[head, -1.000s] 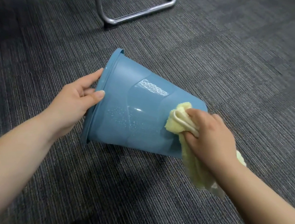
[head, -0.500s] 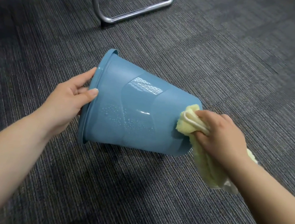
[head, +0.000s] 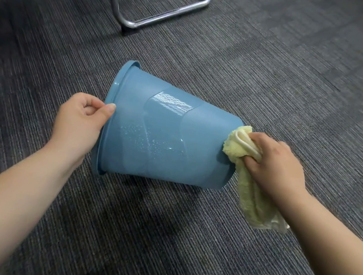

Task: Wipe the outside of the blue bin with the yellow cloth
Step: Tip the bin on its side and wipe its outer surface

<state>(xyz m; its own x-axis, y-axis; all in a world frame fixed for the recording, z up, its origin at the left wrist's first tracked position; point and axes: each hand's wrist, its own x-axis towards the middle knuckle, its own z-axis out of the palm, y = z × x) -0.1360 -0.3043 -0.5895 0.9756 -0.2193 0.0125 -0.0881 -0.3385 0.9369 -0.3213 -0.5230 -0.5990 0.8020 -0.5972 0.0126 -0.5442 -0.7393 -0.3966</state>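
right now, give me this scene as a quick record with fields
blue bin: on its side on the carpet, rim left, base right
left hand: holds the rim
right hand: grips the yellow cloth
cloth spot: against the bin's base edge, tail hanging
droplets: on the bin's near side
behind: metal chair frame

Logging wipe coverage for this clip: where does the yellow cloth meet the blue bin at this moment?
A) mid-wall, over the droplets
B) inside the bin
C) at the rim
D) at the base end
D: the yellow cloth, bunched in the right-hand grip, sits against the base end of the blue bin, clear of the droplets mid-wall, while the left-hand grip holds the rim.
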